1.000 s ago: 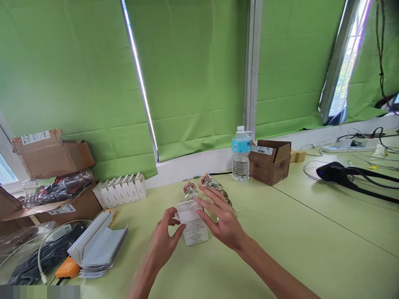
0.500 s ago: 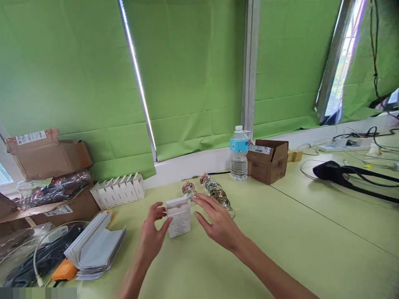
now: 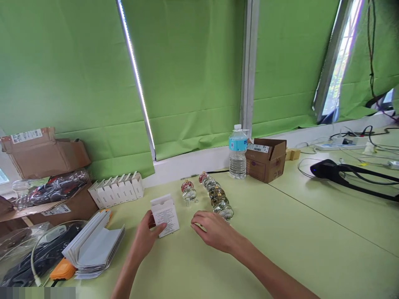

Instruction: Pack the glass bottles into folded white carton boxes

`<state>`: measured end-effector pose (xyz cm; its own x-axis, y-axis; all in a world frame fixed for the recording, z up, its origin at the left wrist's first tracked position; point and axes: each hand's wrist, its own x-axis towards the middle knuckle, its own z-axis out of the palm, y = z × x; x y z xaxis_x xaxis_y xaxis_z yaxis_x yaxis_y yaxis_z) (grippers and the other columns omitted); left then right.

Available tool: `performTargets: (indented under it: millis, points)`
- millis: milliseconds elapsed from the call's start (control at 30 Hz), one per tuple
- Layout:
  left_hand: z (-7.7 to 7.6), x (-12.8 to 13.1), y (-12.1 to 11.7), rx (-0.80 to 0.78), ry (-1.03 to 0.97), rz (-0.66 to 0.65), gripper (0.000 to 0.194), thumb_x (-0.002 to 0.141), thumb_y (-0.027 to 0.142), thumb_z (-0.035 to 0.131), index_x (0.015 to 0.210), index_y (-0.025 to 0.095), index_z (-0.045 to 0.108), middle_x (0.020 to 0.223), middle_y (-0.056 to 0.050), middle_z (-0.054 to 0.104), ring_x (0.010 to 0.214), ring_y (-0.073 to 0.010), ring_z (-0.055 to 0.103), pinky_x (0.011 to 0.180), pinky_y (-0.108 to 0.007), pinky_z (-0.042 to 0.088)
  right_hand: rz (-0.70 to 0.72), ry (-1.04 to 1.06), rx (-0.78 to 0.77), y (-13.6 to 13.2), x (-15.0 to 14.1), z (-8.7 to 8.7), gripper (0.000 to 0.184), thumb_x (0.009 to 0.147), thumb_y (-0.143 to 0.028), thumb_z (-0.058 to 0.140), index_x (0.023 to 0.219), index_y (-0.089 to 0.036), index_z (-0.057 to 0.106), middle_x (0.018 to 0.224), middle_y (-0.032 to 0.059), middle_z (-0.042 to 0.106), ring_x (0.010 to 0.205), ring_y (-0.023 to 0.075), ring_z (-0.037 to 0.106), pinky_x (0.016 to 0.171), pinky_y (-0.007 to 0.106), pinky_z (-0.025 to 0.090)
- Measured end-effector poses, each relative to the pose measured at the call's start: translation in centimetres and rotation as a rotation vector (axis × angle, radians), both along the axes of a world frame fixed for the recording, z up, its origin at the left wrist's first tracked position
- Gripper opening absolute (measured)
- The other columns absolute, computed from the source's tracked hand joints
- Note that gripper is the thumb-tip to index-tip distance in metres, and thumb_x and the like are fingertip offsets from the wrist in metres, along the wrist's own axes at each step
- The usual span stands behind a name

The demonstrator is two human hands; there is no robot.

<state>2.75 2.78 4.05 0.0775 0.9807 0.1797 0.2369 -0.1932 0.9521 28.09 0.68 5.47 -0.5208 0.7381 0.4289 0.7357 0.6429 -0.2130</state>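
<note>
My left hand (image 3: pixel 146 234) grips a small white carton (image 3: pixel 166 218) with printed text, thumb on its front and fingers behind. The carton stands slightly tilted, its top flap raised. To its right, my right hand (image 3: pixel 212 228) is apart from the carton, fingers curled toward the thumb; whether anything is between them is hidden. Beyond the hands, a small clear glass bottle with a red top (image 3: pixel 188 191) lies near a tiny clear piece (image 3: pixel 196 201). A row of similar glass bottles (image 3: pixel 216 195), with red and gold parts, runs toward my right hand, which covers its near end.
Several white cartons (image 3: pixel 116 191) stand in a row at back left. Folded white cartons (image 3: pixel 96 247) lie nearer. Brown boxes (image 3: pixel 46 155) are stacked far left. A water bottle (image 3: pixel 237 155), an open brown box (image 3: pixel 264 162) and black glasses (image 3: pixel 330 172) stand to the right.
My left hand has taken a firmer hold of the carton and tilted it, moving it left. My right hand has drawn away from the carton and curled its fingers.
</note>
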Motion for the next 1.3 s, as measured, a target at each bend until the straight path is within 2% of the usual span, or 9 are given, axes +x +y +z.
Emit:
performTargets:
  millis: [400,467,567,667,733,800,933,1133,1300]
  points:
    - [-2.0,-1.0,0.9,0.047,0.071,0.092,0.058,0.072,0.042,0.067,0.121,0.017,0.048,0.117,-0.014,0.063,0.108,-0.0274,0.059,0.095,-0.045,0.044,-0.011,-0.075,-0.046,0.0,0.0,-0.6,0.028,0.092,-0.024,0.039,0.084,-0.021,0.066,0.085,0.0028,0.068,0.077,0.0171,0.062,0.062,0.027,0.034]
    - [-1.1,-0.5,0.5,0.101,0.145,0.194,0.066,0.071,0.045,0.067,0.127,0.019,0.042,0.124,-0.014,0.058,0.112,-0.0280,0.056,0.096,-0.045,0.042,-0.012,-0.090,-0.065,0.0,-0.1,-0.6,0.029,0.092,-0.024,0.039,0.083,-0.021,0.066,0.085,0.0029,0.068,0.077,0.0169,0.061,0.061,0.026,0.033]
    - [1.2,0.8,-0.7,0.288,0.237,0.516,0.071,0.074,0.051,0.061,0.133,0.020,0.035,0.133,-0.014,0.047,0.114,-0.0286,0.052,0.093,-0.045,0.043,-0.020,-0.110,-0.095,-0.1,-0.1,-0.5,0.030,0.093,-0.024,0.037,0.081,-0.020,0.065,0.085,0.0035,0.067,0.076,0.0164,0.061,0.060,0.026,0.031]
    - [3.7,2.1,-2.3,0.468,0.334,0.722,0.049,0.079,0.049,0.056,0.117,0.020,0.049,0.111,-0.009,0.057,0.091,-0.0220,0.058,0.084,-0.039,0.045,-0.014,-0.115,-0.110,-0.1,0.0,-0.6,0.030,0.093,-0.024,0.037,0.081,-0.019,0.064,0.085,0.0042,0.067,0.075,0.0164,0.060,0.060,0.026,0.030]
    - [4.7,3.0,-3.2,0.499,0.374,0.593,0.030,0.083,0.046,0.052,0.098,0.020,0.055,0.086,-0.003,0.061,0.074,-0.0170,0.056,0.072,-0.031,0.045,-0.002,-0.116,-0.111,-0.2,0.0,-0.7,0.029,0.092,-0.024,0.037,0.079,-0.019,0.063,0.083,0.0040,0.067,0.075,0.0164,0.060,0.060,0.026,0.030]
    - [4.9,4.0,-3.8,0.408,0.407,0.296,0.024,0.086,0.043,0.048,0.088,0.021,0.057,0.073,0.000,0.060,0.063,-0.0136,0.052,0.062,-0.026,0.042,-0.003,-0.119,-0.100,-0.2,0.0,-0.7,0.029,0.092,-0.024,0.037,0.077,-0.019,0.062,0.082,0.0035,0.066,0.075,0.0165,0.060,0.059,0.026,0.029]
    - [3.1,5.5,-4.0,0.173,0.391,-0.065,0.026,0.086,0.042,0.048,0.085,0.019,0.060,0.071,0.000,0.062,0.060,-0.0117,0.052,0.057,-0.023,0.039,-0.011,-0.126,-0.077,-0.1,-0.2,-0.9,0.030,0.093,-0.024,0.036,0.079,-0.020,0.062,0.082,0.0033,0.067,0.075,0.0170,0.060,0.058,0.027,0.027]
    - [-1.3,4.9,-3.8,-0.050,0.324,-0.127,0.030,0.084,0.043,0.048,0.070,0.017,0.055,0.056,0.003,0.051,0.050,-0.0090,0.045,0.049,-0.020,0.033,-0.003,-0.128,-0.114,-0.1,-0.5,-1.0,0.031,0.093,-0.026,0.037,0.082,-0.019,0.064,0.085,0.0052,0.067,0.078,0.0180,0.060,0.061,0.027,0.031]
    - [-3.0,4.2,-3.0,-0.136,0.219,-0.083,0.030,0.082,0.045,0.049,0.071,0.017,0.052,0.057,0.004,0.049,0.045,-0.0079,0.042,0.044,-0.019,0.029,-0.079,-0.045,-0.148,0.1,-0.8,-1.5,0.027,0.092,-0.028,0.039,0.096,-0.020,0.065,0.097,0.0057,0.066,0.085,0.0191,0.061,0.069,0.027,0.037]
